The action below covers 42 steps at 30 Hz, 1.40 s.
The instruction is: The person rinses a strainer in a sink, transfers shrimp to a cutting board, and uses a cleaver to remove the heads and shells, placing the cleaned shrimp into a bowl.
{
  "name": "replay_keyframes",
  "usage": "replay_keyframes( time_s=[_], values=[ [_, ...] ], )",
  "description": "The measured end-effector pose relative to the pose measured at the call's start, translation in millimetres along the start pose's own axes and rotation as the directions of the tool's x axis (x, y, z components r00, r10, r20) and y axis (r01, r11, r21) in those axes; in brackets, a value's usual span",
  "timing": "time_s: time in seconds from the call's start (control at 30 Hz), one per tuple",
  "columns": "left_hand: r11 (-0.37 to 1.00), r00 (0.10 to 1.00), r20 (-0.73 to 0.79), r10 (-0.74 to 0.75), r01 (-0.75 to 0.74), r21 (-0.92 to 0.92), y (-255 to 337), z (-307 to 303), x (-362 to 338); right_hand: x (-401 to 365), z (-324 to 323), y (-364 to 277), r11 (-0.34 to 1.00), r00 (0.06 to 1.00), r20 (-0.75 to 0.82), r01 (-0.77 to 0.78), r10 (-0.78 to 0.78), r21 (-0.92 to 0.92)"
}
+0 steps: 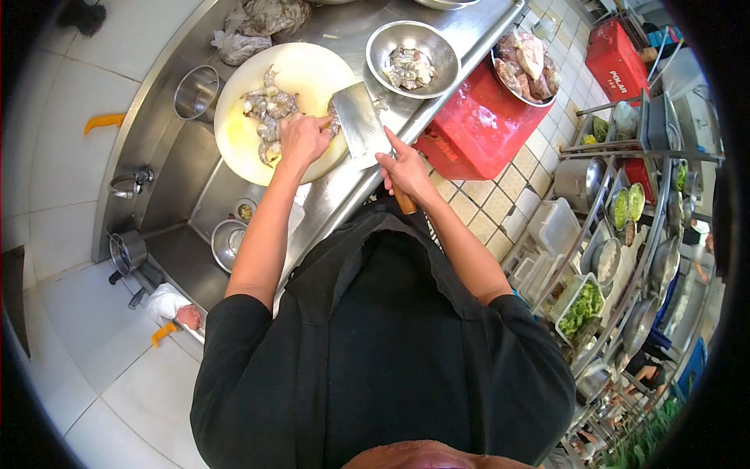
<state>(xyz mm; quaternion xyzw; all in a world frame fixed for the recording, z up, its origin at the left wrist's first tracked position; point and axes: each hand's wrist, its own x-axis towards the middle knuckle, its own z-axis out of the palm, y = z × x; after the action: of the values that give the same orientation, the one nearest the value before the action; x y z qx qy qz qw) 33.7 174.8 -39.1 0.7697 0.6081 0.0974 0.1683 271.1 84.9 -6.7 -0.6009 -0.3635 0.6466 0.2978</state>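
Note:
My right hand (pixel 405 168) grips the wooden handle of a cleaver (pixel 359 121), its broad blade lying over the right edge of the round cutting board (pixel 234 152). Beside the blade, a shrimp (pixel 334 123) lies partly hidden at the fingertips of my left hand (pixel 305 142). The left fingers are curled, with the index finger reaching to that shrimp. Several grey raw shrimp (pixel 271 109) are heaped on the board to the left of and above this hand. A perforated metal bowl (pixel 376 70) at the upper right holds shrimp pieces.
The board rests on a steel counter (pixel 344 35) beside a sink (pixel 187 234) with a metal bowl (pixel 226 241) in it. A metal pot (pixel 197 92) stands left of the board. A red cooler (pixel 476 133) carries a bowl of bagged meat (pixel 527 66). Shelves (pixel 656 156) of food stand right.

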Motion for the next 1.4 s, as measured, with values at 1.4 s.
replay_keyframes(
  time_s=[1.4],
  values=[
    [0.954,0.986,-0.060,-0.156,0.135,-0.268,-1,20,-7,-42,2,9,0.978,0.999,0.054,0.008,0.004,-0.208]
  ],
)
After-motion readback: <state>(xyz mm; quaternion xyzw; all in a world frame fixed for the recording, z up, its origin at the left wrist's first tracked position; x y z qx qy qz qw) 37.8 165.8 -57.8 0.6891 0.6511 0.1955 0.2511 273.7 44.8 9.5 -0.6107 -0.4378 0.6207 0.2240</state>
